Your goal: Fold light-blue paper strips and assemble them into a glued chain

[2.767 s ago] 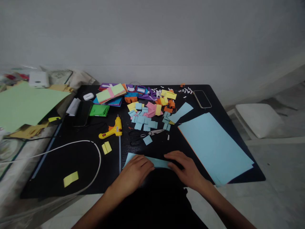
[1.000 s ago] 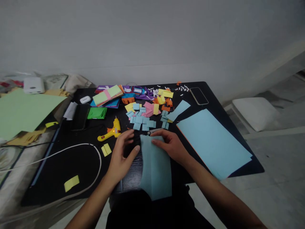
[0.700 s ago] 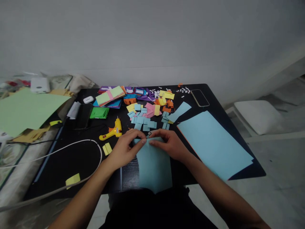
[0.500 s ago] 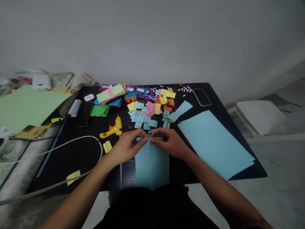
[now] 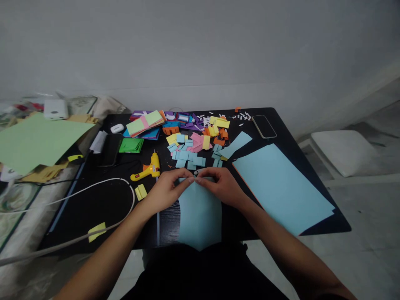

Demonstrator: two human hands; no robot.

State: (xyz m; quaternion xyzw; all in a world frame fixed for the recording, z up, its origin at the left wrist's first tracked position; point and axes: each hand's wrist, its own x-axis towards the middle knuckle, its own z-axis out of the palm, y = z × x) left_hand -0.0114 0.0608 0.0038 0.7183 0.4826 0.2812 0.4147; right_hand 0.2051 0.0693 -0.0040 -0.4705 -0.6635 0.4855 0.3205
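Note:
A light blue paper sheet (image 5: 200,214) with a faint lengthwise crease lies at the table's front edge, its near end against the dark clothing. My left hand (image 5: 168,186) pinches its far edge near the middle between thumb and fingers. Right beside it, my right hand (image 5: 221,185) pinches the same edge, the two thumbs almost touching. Just beyond the fingertips shows a small round dark-rimmed object (image 5: 196,173). Small folded light blue pieces (image 5: 184,156) lie past the hands. A yellow glue gun (image 5: 151,168) rests left of my left hand.
On the black table (image 5: 93,200) are a looped white cable (image 5: 123,180), large blue sheets (image 5: 281,187) at right, a phone (image 5: 264,126) at back right, another phone (image 5: 111,149) at left, stacked coloured papers (image 5: 146,123) and white scraps. A white stool (image 5: 342,153) stands at right.
The far edge of the blue sheet has curled over more under my fingers, and its sides look slightly bowed. Both hands keep their pinch in nearly the same place.

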